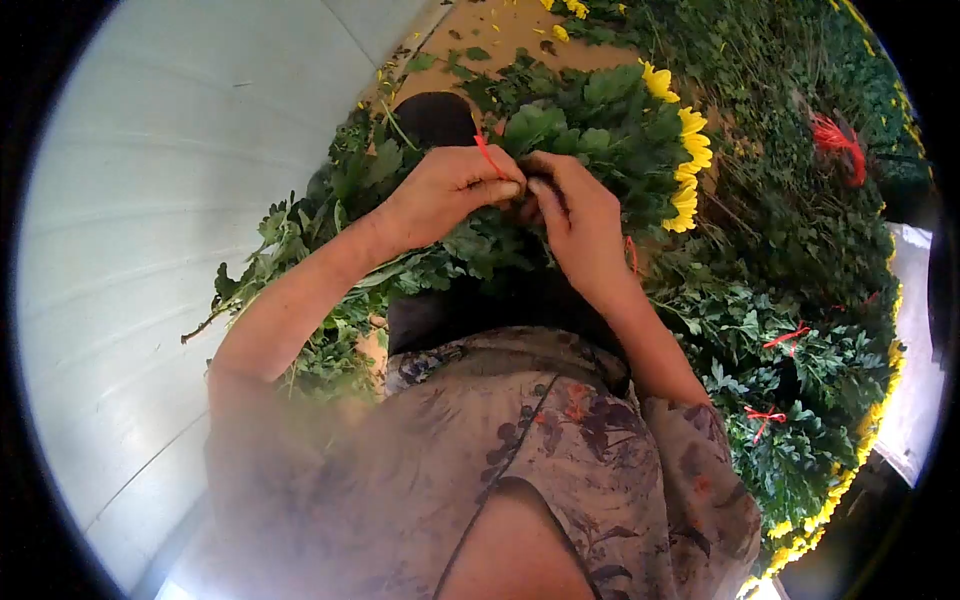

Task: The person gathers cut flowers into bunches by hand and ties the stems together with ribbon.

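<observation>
A bunch of yellow chrysanthemums lies across my lap, its flower heads to the right and its leafy stems to the left. Over the middle of the bunch, my left hand is closed, with a red string pinched between thumb and fingers. My right hand meets it fingertip to fingertip, also closed in a pinch. Another bit of red shows beside the right wrist, seemingly the same string. The exact grip between the fingertips is hidden.
Large piles of tied leafy bunches stand to the right, edged with yellow blooms. A bundle of red strings lies on the greenery at upper right. A pale wall rises on the left. Petals and leaves litter the brown floor.
</observation>
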The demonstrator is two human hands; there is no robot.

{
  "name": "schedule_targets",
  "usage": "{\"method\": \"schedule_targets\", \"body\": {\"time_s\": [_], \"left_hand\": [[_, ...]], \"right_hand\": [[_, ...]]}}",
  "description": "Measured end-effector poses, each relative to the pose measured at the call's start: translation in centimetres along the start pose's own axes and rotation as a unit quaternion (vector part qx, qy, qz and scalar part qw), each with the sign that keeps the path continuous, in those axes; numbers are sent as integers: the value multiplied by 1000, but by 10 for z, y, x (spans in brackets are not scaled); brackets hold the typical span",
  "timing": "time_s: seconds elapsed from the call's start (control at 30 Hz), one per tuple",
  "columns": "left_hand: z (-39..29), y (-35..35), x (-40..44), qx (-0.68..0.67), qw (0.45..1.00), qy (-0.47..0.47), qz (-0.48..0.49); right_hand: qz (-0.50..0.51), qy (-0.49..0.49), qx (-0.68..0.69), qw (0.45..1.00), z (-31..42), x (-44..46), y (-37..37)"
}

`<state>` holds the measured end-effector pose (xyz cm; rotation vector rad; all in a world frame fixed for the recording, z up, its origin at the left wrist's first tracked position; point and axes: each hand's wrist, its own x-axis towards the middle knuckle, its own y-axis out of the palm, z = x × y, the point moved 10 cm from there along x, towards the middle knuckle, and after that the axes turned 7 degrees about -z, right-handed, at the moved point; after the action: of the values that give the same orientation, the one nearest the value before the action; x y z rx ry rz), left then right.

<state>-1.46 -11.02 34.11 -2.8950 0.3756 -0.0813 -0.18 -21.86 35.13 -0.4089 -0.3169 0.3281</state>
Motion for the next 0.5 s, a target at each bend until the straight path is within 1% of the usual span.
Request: {"method": "schedule_targets", "body": {"time_s": [0.07,0.13,0.17,0.23,0.27,0.33,0.37,0.43,0.47,0.5], "left_hand": [[1,-2,1,-16,1000,-3,-10],[-5,-4,1,-1,998,63,-16],[-7,-4,2,-1,998,63,-16],[-14,-15,5,67,992,74,-77],[-14,-14,5,66,992,74,-77],[1,-11,4,-72,995,7,-69],[2,-11,4,-70,995,6,-69],[8,-11,5,-121,990,-16,-70],[10,-9,5,-122,990,-16,-70],[10,-13,4,-108,990,-1,-95]], "right_hand": [[-12,-3,8,1000,2,1,-2],[-26,21,34,999,4,-1,-3],[-27,21,33,999,4,-1,-3],[-33,-15,-19,999,6,-4,-5],[-33,-16,-20,999,6,-3,-5],[-45,-61,-66,995,13,-3,-6],[-46,-61,-64,995,12,-2,-6],[-35,-42,-29,998,7,-2,-5],[-34,-42,-29,998,6,-2,-7],[-24,-10,-20,999,0,-1,-6]]}}
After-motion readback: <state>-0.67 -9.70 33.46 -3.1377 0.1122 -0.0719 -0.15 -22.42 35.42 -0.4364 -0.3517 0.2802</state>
